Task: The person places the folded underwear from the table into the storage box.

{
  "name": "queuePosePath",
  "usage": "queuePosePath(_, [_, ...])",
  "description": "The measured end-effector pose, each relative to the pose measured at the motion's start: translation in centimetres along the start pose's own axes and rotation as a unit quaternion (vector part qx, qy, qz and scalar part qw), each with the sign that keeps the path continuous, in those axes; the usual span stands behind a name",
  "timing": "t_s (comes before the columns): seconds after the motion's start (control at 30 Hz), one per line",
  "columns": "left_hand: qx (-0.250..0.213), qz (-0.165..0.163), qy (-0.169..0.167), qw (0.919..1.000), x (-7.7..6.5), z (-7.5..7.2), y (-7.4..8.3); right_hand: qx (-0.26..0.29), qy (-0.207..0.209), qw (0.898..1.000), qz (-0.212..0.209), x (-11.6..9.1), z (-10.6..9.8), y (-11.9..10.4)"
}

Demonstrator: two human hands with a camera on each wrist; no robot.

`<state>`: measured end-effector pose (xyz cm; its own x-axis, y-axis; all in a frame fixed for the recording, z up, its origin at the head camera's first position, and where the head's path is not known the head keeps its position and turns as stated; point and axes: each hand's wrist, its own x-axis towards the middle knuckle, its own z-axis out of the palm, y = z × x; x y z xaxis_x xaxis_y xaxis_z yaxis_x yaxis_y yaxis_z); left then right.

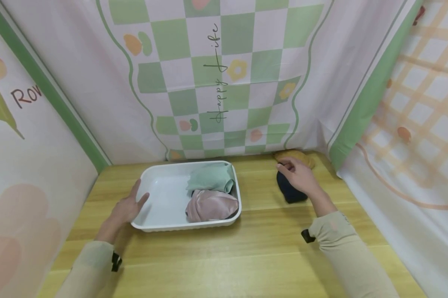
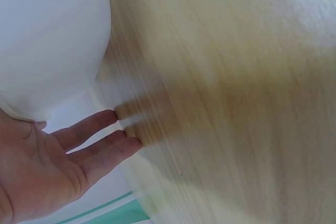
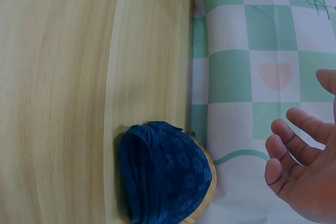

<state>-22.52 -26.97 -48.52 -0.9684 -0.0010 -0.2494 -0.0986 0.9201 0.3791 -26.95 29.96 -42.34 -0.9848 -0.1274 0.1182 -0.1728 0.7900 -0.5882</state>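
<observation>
A white tray [image 1: 160, 227] stands on the table with a mint-green folded cloth item [image 1: 210, 178] and a satiny pink one [image 1: 213, 205] in its right half. At the tray's left end, my left hand [image 1: 127, 208] touches the rim; its fingers extend along the outer wall in the left wrist view. My right hand [image 1: 299, 176] hovers over a dark blue folded bra [image 3: 173, 177] with a floral pattern, apart from it, fingers loosely bent and holding nothing. Behind the bra lies a mustard-yellow item [image 1: 296, 156], partly hidden by the hand and the bra.
The wooden table [image 1: 216, 265] meets a green-and-white checked curtain [image 1: 224, 99] at its back edge. Printed cloths hang at the left [image 1: 22, 165] and right [image 1: 414, 124] sides. Both wrists carry small black devices.
</observation>
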Motion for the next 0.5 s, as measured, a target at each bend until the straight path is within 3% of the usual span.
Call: queuePosePath(0.5, [-0.002,-0.011,-0.009,0.9999,0.04,-0.01,-0.08,0.000,0.000,1.000,0.012,-0.51,-0.58,0.75])
